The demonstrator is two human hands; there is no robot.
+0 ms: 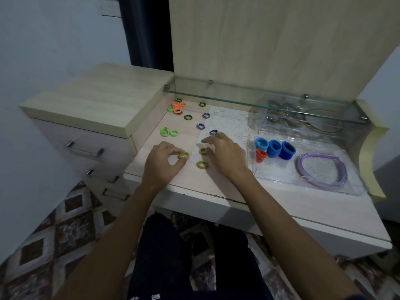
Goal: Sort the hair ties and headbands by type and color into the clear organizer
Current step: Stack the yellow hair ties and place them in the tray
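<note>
The left hand (161, 158) pinched one olive hair tie (183, 155); the right hand (224, 152) curled round another (203, 151). A third (202, 164) lay loose between them. Gathering all three before moving to the clear organizer (355, 189) would likely save trips.

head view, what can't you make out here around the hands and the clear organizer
- Head view: dull ties and thin hoop in the clear plastic organizer's back compartments; glass shelf blurs their colours.
- Olive tie at right hand: fingers hide the grip.
- Lower drawers: cut off by desk edge.
</note>
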